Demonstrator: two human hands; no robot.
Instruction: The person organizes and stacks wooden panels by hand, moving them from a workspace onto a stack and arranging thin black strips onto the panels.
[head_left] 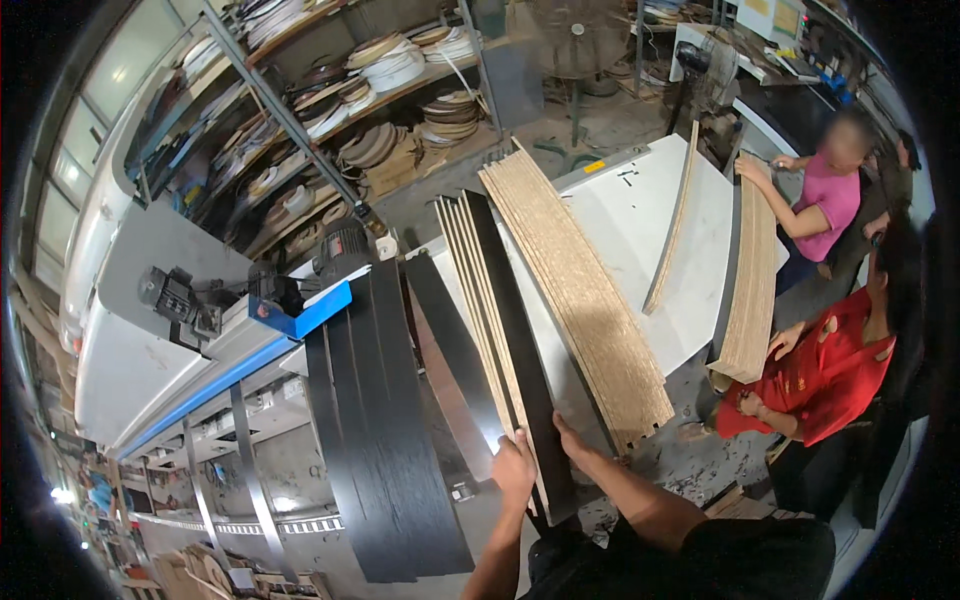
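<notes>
Hands (514, 464) clamped on board stack (512, 322) | dark panels (385, 430) left | tan stack (580, 300), two people (834, 212) right

Orange-yellow rectangular label: (594, 167) near the far edge of the white, flat tabletop (620, 240); any print is too small to read.
Short black marks: (628, 178) on that tabletop; no readable characters.
Small, pale-framed screen: (788, 22) coloured display, illegible.
Red fabric shirt: (845, 375) small pale marks on the front, unreadable.
</notes>
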